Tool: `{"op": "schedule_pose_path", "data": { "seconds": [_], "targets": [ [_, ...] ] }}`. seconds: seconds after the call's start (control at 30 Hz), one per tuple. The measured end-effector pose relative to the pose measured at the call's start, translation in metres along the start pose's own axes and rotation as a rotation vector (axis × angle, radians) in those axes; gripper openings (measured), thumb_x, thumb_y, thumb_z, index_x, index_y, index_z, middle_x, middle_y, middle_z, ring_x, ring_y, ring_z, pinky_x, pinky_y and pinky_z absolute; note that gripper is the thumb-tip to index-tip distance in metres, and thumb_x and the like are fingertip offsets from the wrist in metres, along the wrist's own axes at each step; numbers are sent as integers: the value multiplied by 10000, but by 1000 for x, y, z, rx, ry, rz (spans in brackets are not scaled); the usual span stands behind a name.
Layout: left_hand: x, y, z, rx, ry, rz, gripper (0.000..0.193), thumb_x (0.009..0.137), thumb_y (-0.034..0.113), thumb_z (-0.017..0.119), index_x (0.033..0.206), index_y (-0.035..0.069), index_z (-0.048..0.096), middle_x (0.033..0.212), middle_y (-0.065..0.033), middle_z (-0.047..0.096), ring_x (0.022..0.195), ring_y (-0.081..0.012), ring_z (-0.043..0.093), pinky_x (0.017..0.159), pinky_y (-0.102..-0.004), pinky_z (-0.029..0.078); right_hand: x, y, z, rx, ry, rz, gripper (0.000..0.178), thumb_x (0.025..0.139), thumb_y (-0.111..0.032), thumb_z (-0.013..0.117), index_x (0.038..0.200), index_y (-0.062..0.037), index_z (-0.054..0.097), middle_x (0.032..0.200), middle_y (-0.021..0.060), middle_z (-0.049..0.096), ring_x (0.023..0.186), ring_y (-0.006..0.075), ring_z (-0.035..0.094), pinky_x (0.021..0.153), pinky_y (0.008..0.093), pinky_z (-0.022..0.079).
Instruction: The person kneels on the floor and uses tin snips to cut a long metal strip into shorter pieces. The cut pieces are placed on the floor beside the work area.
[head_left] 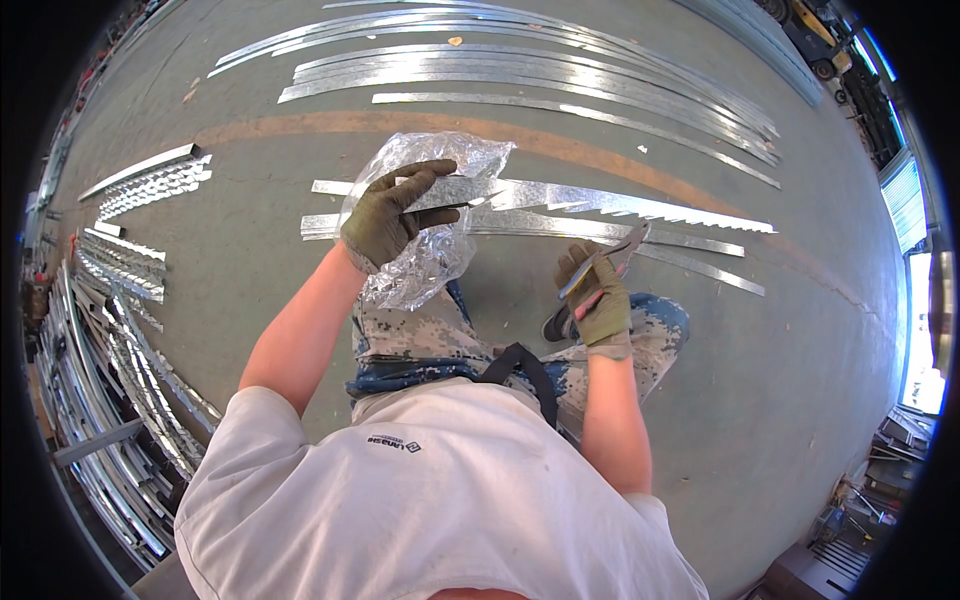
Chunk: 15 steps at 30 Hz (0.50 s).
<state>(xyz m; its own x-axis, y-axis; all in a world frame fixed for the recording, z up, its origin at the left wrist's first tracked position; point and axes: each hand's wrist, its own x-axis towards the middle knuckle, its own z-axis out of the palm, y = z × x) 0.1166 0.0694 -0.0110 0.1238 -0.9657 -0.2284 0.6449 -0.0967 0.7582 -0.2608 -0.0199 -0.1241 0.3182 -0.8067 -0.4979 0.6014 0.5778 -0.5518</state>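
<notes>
My left hand (385,222), in an olive work glove, has its fingers and thumb on either side of the near end of a shiny metal strip (560,196). The strip points away to the right, its lower edge cut into a row of sharp teeth. Crumpled clear plastic (440,262) lies beneath that hand, over my left leg. My gloved right hand (598,305) is closed around the handles of tin snips (622,252). Their blades sit just below the toothed strip, apart from it. Several plain metal strips (540,226) lie on the floor behind.
Long flat metal strips (460,70) lie across the far floor (750,330). To the left are toothed pieces (160,185) and a pile of long metal lengths (95,400). A wheeled yellow vehicle (810,40) stands at the far right.
</notes>
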Motion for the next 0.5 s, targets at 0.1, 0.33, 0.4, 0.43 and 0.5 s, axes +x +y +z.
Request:
{"op": "schedule_pose_path", "data": {
  "seconds": [0.1,0.33,0.4,0.43,0.5],
  "targets": [
    [-8,4,12,124,-19,39,360,1167,188,696,1452,-25,747,1518,-142,729,1304,-331,769,1117,-489,686,11,-6,1,176,-54,-62,458,1156,-303,728,1573,-120,671,1500,230,709,1373,424,707,1194,622,576],
    [-26,9,24,410,-71,33,359,1093,91,746,1442,25,796,1376,-80,814,1246,-161,748,1117,-342,597,28,-25,8,313,-171,-138,469,1145,-284,749,1591,-169,658,1538,298,616,1414,491,635,1194,696,564],
    [-28,11,18,689,-95,41,341,1091,115,762,1423,67,820,1397,-72,814,1281,-158,737,1143,-348,588,35,-24,10,320,-258,-158,448,1135,-271,762,1566,-172,688,1440,210,680,1315,389,676,1135,665,602],
    [-28,12,13,732,-106,41,330,1095,125,756,1413,68,825,1402,-70,814,1295,-167,735,1160,-357,578,41,-21,11,316,-194,-144,442,1135,-274,763,1562,-179,696,1428,174,686,1290,358,680,1115,654,609],
    [-29,7,1,819,-144,69,312,1103,145,745,1392,69,834,1414,-67,813,1324,-185,732,1193,-375,559,51,-19,10,280,-71,-129,430,1134,-279,766,1552,-193,713,1405,103,698,1240,296,689,1074,631,623]
  ]
}}
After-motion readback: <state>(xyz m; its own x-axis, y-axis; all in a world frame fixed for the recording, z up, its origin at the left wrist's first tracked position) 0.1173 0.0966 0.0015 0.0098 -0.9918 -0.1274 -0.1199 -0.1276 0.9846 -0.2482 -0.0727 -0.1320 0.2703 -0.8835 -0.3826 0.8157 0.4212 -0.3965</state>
